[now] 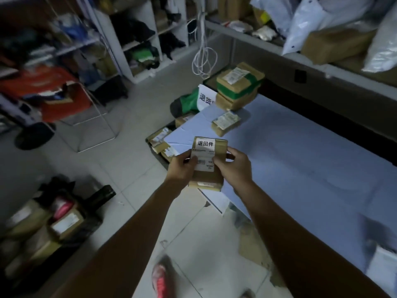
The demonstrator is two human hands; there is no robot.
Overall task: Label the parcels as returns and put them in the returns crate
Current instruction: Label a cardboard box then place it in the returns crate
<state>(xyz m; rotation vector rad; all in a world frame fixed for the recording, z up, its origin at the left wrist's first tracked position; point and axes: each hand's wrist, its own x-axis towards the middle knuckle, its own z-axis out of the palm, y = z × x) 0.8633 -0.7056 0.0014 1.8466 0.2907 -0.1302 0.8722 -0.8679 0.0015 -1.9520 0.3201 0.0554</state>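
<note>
Your left hand (182, 166) and right hand (234, 166) both pinch the small brown cardboard parcel (206, 177), and its white returns label (205, 144) may wrinkle if your thumbs drag on it.

Two hands in play, left hand (182, 166) and right hand (235, 166), with one held parcel (206, 177) wearing two labels: returns label (205, 144), shipping label (204, 162). Mid-frame, one loose parcel (225, 123) on the one table (300, 147); above it, two stacked parcels (238, 82). Left of the table, three half-hidden parcels (160, 135). Lower left, roughly three blurred boxes (66, 222).
</note>
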